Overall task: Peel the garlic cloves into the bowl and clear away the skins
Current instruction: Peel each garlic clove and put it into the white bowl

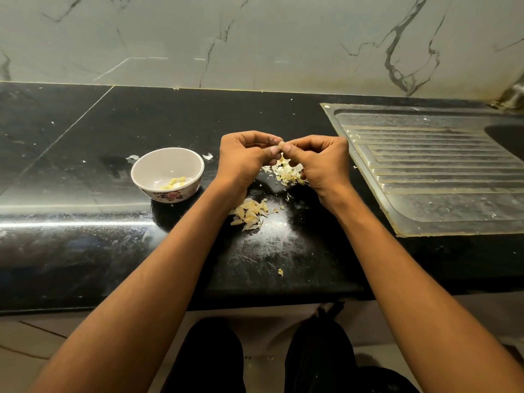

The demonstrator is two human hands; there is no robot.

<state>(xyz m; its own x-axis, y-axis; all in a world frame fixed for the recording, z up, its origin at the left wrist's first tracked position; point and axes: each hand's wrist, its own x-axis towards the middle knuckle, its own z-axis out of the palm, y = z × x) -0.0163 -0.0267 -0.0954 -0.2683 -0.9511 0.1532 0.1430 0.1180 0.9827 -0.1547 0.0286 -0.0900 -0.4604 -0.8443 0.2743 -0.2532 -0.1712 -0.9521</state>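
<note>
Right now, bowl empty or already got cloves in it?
Not empty. The bowl stands upright on the counter with a few pale yellow peeled cloves at the bottom; most of the inside is bare.

Views: one only, so no overlap with another view is given
Position: worn on the head, above the near edge of the table (85,131)
Direction: aimed forward and down, toward the wall (255,38)
Nearness: both forearms are seen close; the hands are held mid-frame
Coverage: wide-angle, with the sink drainboard (439,171) taken in at right and the floor below
</note>
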